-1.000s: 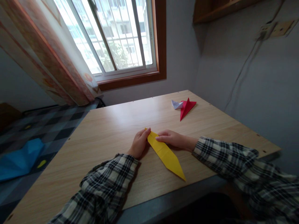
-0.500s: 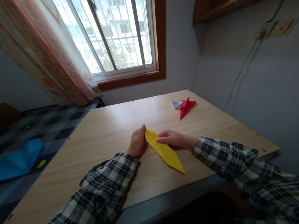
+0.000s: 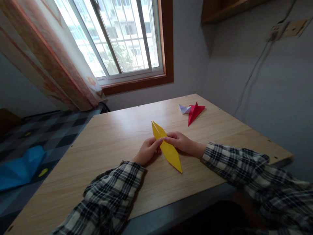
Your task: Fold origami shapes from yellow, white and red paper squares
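Observation:
A long, narrow piece of folded yellow paper (image 3: 171, 152), pointed at both ends, is held above the wooden table (image 3: 117, 130). A slit runs down the middle of its far end, parting two tips. My left hand (image 3: 147, 149) pinches its left edge near the middle, thumb on top. From the other side my right hand (image 3: 180, 142) grips the right edge, its thumb also on the upper face. Both thumb tips nearly meet at the paper's middle. The fingers underneath are partly hidden.
Near the far right of the table lie a small white folded paper boat (image 3: 184, 109) and a red paper plane (image 3: 195, 114), touching or overlapping. A blue folded paper (image 3: 23, 168) rests on the checked cloth (image 3: 66, 130) at left. A window (image 3: 122, 39) is behind the table.
My left hand has shifted from the paper's far tip down to its left edge near the middle. The yellow paper has turned slightly and moved away, and its split far tip now shows.

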A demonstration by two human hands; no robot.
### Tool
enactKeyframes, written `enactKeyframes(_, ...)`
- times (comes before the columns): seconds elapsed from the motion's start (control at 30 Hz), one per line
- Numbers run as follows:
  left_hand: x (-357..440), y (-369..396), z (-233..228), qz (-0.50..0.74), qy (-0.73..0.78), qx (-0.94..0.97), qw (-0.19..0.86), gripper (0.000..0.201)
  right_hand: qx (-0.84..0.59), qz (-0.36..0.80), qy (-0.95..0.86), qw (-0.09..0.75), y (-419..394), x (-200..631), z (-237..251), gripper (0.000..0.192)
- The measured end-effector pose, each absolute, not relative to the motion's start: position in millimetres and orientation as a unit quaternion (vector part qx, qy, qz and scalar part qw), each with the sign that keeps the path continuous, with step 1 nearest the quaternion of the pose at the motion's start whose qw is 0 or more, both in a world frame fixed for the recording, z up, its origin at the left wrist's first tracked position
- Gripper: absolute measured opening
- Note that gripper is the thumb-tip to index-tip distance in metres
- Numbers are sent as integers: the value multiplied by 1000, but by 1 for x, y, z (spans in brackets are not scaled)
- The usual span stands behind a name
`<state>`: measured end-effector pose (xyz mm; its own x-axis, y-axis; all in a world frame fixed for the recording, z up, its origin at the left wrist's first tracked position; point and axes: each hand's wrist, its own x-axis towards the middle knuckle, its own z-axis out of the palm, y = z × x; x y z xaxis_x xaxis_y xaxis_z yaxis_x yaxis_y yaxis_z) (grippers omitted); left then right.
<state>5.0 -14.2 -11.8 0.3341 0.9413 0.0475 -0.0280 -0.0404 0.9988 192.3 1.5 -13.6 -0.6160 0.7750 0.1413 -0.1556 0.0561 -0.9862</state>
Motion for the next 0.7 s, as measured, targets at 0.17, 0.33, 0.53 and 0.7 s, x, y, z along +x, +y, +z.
enactKeyframes(0.17, 4, -14, -10, 428, 392, 601, 550, 42, -231, 674, -587, 385, 4, 190, -18, 39)
enactKeyframes(0.33, 5, -13, -9, 451, 405, 599, 523, 43, -245, 660, -582, 406, 5, 190, -18, 36)
enactKeyframes(0.53, 8, -13, -7, 462, 400, 578, 541, 34, -266, 615, -602, 435, 8, 191, -19, 39)
enactKeyframes(0.7, 9, -9, -10, 491, 384, 500, 601, 29, -270, 605, -611, 433, 7, 192, -16, 37)
